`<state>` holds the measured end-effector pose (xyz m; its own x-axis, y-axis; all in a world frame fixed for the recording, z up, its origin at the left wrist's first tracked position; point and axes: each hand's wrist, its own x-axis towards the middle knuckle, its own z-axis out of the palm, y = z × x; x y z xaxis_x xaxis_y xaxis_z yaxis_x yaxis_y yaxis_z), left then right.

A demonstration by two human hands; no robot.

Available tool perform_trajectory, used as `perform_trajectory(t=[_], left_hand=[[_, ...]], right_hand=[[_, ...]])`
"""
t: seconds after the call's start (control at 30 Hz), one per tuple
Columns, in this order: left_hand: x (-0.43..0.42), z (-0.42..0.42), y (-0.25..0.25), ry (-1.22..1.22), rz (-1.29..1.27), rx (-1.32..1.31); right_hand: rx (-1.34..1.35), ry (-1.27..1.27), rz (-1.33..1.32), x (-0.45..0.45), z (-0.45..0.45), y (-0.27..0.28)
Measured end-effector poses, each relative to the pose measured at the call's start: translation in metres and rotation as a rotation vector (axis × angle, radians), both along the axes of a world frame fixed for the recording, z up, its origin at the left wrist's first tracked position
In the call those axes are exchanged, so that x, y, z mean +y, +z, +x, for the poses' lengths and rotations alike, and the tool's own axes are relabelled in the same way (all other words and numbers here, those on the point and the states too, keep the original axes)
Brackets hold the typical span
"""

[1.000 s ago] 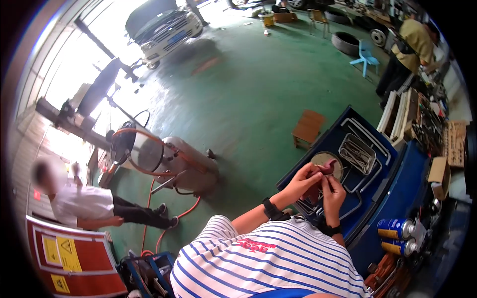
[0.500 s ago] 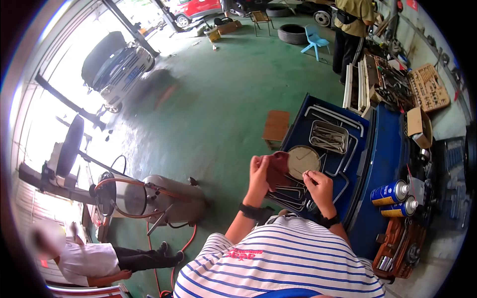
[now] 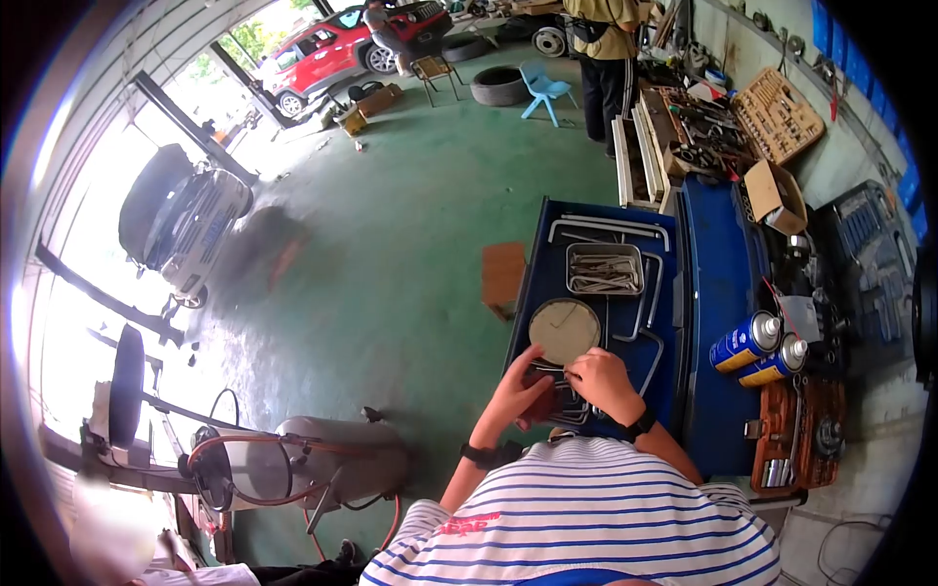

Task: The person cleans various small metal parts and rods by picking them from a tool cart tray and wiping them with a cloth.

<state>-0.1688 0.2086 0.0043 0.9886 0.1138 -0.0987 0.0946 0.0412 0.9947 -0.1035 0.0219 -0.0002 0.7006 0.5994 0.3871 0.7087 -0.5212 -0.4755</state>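
Note:
My left hand (image 3: 510, 398) grips a dark red cloth (image 3: 537, 402), which hangs below the fingers over the near end of the blue drawer (image 3: 559, 227). My right hand (image 3: 604, 385) is closed in a pinch beside it; whatever sits between those fingertips is too small to make out. Just beyond both hands lies a round beige disc (image 3: 567, 337) with a thin bent key on top. Farther back in the drawer is a metal tray (image 3: 606, 283) of hex keys. Large bent bars (image 3: 653, 361) lie along the drawer's right side.
A blue cabinet top (image 3: 718, 293) runs along the right, with spray cans (image 3: 747, 342) and an orange socket case (image 3: 782, 439). A brown stool (image 3: 503, 273) stands left of the drawer. An air compressor (image 3: 337, 459) is at lower left. One person (image 3: 608, 78) stands at the back.
My view has turned, so the drawer sits farther left. Both hands have come closer together, nearer my body, and the cloth has dropped from beside the disc to below it.

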Motion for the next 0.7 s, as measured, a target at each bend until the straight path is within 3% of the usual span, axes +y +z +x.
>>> perform_trajectory(t=[0.07, 0.1, 0.37, 0.43, 0.7], left_hand=[[-0.008, 0.009, 0.014, -0.372, 0.461, -0.094], [-0.017, 0.011, 0.012, -0.332, 0.515, -0.217], [-0.021, 0.017, 0.007, -0.326, 0.576, -0.086], [-0.019, 0.017, 0.002, -0.317, 0.605, -0.068], [-0.019, 0.009, 0.008, -0.281, 0.499, -0.065]], right_hand=[[0.008, 0.01, -0.049, -0.002, -0.004, -0.001], [0.005, 0.0, -0.107, -0.003, -0.005, -0.004], [0.036, -0.047, -0.13, -0.012, -0.006, 0.009], [-0.033, -0.098, 0.019, -0.011, -0.004, 0.009], [-0.114, 0.021, 0.092, -0.001, -0.003, 0.025]])
